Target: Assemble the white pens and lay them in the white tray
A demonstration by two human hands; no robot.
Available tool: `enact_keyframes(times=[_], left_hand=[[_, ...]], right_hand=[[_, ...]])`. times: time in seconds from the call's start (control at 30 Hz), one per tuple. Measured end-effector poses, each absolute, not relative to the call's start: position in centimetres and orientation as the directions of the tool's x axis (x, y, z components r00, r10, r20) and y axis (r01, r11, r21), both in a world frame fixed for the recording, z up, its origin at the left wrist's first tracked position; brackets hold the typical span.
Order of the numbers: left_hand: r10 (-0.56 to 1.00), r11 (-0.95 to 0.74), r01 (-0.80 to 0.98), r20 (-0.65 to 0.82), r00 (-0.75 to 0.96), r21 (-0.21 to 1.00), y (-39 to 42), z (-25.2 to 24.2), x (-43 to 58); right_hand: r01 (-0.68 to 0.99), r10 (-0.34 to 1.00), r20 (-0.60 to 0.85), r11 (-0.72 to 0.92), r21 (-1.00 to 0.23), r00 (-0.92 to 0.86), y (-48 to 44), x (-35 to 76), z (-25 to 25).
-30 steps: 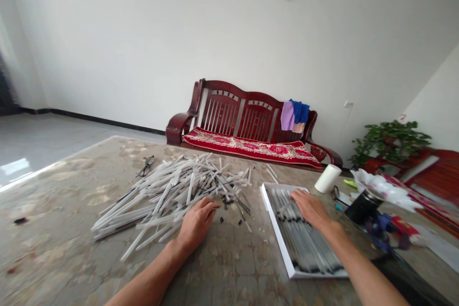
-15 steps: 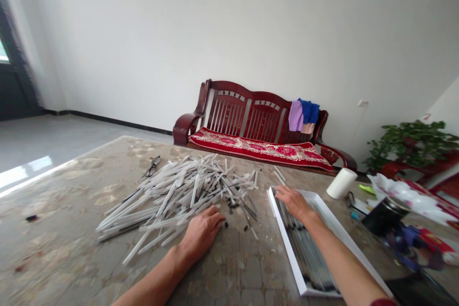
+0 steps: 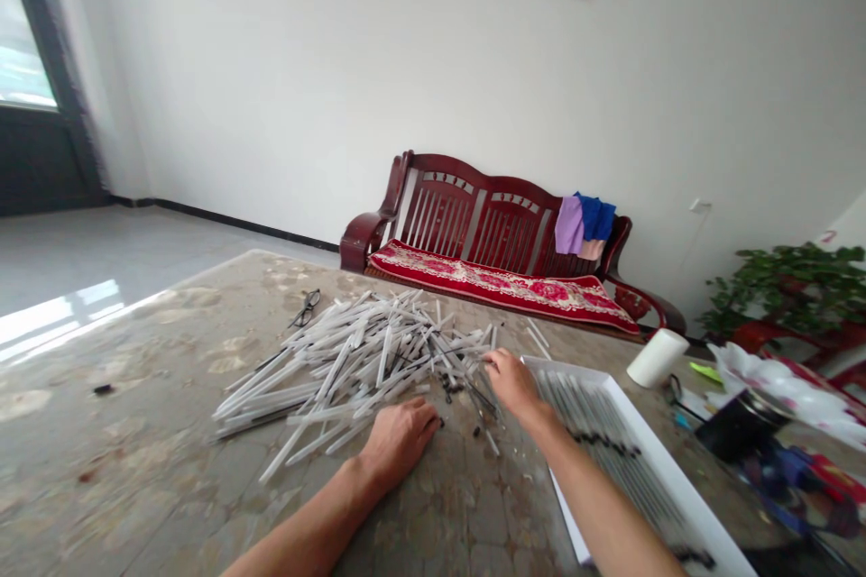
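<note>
A loose heap of white plastic pen tubes (image 3: pixel 352 361) lies on the mottled brown table (image 3: pixel 135 433). My left hand (image 3: pixel 399 440) rests palm down at the heap's near edge, fingers curled loosely, touching the tubes. My right hand (image 3: pixel 511 381) reaches over the heap's right edge among thin dark refills (image 3: pixel 466 383); its fingers point down into them and what they hold is hidden. A white tray (image 3: pixel 677 487) with rows of laid-out pens sits just right of that hand.
Spectacles (image 3: pixel 306 306) lie behind the heap. A white roll (image 3: pixel 656 358), a dark cup (image 3: pixel 734 428) and coloured clutter (image 3: pixel 798 460) stand at the right. Beyond the table are a red wooden bench (image 3: pixel 501 248) and a potted plant (image 3: pixel 791 288).
My right hand has left the tray and moved left to the heap's right edge. My left hand stays at the heap. The view has swung leftwards.
</note>
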State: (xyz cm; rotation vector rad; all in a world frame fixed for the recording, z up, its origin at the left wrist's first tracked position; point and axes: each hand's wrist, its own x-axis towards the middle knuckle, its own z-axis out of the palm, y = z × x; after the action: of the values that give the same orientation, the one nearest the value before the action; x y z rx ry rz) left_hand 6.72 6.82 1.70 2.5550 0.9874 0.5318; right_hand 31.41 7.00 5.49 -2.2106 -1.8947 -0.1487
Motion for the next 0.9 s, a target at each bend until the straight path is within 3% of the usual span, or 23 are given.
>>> enact_keyframes(times=[0.37,0.6,0.7,0.8,0.9], left_hand=[[0.706,-0.685,0.581,0.206,0.677,0.439,7.4,1.0,7.1],[0.726,-0.664,0.586,0.214,0.653,0.465,7.3,1.2,7.0],[0.745,-0.64,0.571,0.234,0.624,0.514,7.2,1.3,6.9],[0.772,-0.598,0.509,0.275,0.573,0.619,7.1,1.2,7.0],[0.823,-0.51,0.357,0.323,0.466,0.783,7.2,0.6,7.5]], right_hand=[[0.984,0.977,0.184,-0.135,0.119,0.112,11.1,29.3,4.7],[0.978,0.98,0.177,-0.123,0.17,0.093,7.3,29.9,6.1],[0.993,0.964,0.239,-0.12,0.016,0.113,4.9,30.2,6.6],[0.929,0.937,0.295,-0.074,-0.362,0.189,2.9,29.7,5.9],[0.719,0.923,0.279,0.003,-0.695,0.266,1.7,27.7,4.4]])
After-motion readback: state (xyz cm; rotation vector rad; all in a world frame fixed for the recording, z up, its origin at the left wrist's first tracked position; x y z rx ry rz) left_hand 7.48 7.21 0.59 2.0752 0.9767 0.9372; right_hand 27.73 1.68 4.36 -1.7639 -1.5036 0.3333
